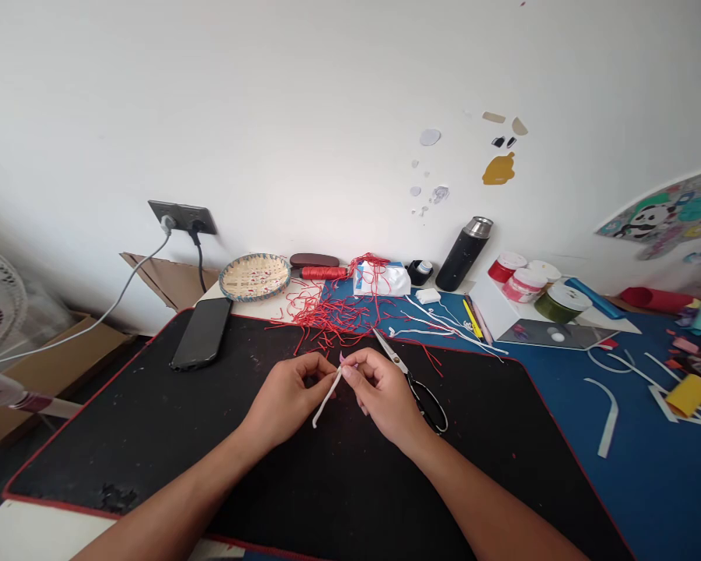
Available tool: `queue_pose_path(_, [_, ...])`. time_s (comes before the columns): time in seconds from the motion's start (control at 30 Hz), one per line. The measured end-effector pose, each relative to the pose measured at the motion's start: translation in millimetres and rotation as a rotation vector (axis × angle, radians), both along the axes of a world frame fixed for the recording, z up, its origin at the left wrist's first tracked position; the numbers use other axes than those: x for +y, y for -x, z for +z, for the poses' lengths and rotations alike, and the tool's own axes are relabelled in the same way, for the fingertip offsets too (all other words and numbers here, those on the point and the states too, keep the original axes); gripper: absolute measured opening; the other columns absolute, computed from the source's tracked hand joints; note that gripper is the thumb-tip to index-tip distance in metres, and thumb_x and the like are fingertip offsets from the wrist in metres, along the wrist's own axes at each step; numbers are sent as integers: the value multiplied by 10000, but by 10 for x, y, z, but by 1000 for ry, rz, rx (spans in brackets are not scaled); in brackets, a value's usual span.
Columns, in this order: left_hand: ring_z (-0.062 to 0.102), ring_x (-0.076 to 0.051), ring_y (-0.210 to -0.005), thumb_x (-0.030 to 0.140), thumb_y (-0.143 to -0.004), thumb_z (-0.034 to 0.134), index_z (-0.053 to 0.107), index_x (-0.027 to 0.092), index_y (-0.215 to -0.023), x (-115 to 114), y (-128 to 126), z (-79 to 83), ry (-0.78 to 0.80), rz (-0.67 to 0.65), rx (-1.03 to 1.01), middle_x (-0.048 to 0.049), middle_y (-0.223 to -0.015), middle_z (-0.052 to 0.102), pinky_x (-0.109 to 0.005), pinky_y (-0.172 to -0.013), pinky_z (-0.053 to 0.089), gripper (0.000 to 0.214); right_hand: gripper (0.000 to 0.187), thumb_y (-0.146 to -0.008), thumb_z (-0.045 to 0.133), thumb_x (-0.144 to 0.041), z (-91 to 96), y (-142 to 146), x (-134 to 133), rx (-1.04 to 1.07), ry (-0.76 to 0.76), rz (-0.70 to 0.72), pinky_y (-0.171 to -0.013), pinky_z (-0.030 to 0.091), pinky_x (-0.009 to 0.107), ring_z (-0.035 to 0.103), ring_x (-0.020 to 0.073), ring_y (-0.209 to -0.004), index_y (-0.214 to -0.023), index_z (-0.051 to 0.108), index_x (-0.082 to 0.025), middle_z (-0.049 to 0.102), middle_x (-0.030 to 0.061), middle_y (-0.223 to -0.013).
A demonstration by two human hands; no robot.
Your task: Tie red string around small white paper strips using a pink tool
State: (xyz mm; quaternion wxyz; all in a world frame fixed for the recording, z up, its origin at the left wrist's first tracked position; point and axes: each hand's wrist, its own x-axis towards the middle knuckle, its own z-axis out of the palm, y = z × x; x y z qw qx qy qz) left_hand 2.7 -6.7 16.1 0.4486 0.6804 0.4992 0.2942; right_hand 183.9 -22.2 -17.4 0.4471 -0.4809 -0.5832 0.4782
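Note:
Over the black mat, a thin white cord slants down from where my fingertips meet, its lower end slightly bent. My left hand is closed in a pinch at the cord's upper part. Close against it, my right hand pinches the same upper end between thumb and forefinger. A small pink-purple piece pokes out above the fingertips; how it joins the cord is hidden. Scissors with black handles lie just behind and to the right of my right hand, blades slightly apart.
Cut red threads lie scattered behind the mat, near a red spool and a woven basket. A phone is at left. Tissues, a black flask and ribbon spools stand at the back.

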Motion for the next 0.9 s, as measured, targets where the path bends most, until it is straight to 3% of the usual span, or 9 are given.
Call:
queue_pose_path(0.2, [649, -198, -706, 466, -895, 633, 736, 205, -786, 3, 12, -2, -26, -10, 12, -13, -754, 751, -257, -646, 460, 301, 256, -939, 632, -451, -25, -7, 13, 80, 86, 57, -417, 352, 194, 453, 89, -445, -981, 633, -198, 497, -74, -596])
queue_pose_path(0.6, [643, -190, -721, 398, -925, 608, 758, 212, -817, 17, 32, -9, -66, -67, 44, -1, -760, 745, -246, -664, 440, 262, 236, -932, 637, -425, 30, -27, 27, 35, 94, 54, -423, 354, 196, 450, 86, -429, -915, 632, -189, 497, -81, -559])
queue_pose_path(0.9, [511, -147, -587, 568, -938, 558, 753, 171, -804, 101, 101, -45, 212, -155, -87, -17, -687, 681, -244, -561, 362, 462, 268, -920, 631, -468, -3, -37, 51, 40, 125, 41, -412, 339, 196, 428, 89, -411, -904, 606, -202, 503, -82, -531])
